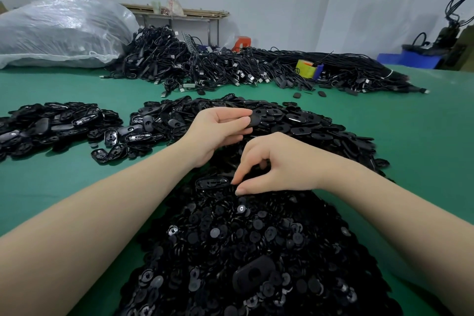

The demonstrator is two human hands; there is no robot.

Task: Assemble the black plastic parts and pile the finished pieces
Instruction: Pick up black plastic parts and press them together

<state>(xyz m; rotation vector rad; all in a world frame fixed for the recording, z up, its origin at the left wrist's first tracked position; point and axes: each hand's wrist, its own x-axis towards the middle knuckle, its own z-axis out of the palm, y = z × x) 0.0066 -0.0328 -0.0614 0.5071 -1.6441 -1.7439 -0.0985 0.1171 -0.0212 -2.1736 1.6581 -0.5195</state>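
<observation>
We're over the heap now; our right hand (277, 161) sits at centre frame, fingers (237, 178) curled downward, thumb and forefinger tips drawn close together right at the surface of the pile of small round discs (256, 233); whether a disc is actually pinched between them, we cannot tell, black on black.

Just to the left of those fingertips, almost touching, lies an oval shell (213, 182), hollow side up, its long axis running left to right across the frame; that's the relation to watch, we'd say, since the right hand is clearly the nearer one.

Up and left, our left hand (218, 131) is raised above the pile of oval covers (295, 123), palm turned toward us, fingers curled round one black oval piece (254, 119) that pokes out to the right past the fingertips; its long axis looks roughly left to right too.

We'd judge the next move brings a disc and an oval piece together; at the left of the frame, a separate pile (51, 123) of oval parts lies on the green table (77, 187), well apart from both hands.
</observation>
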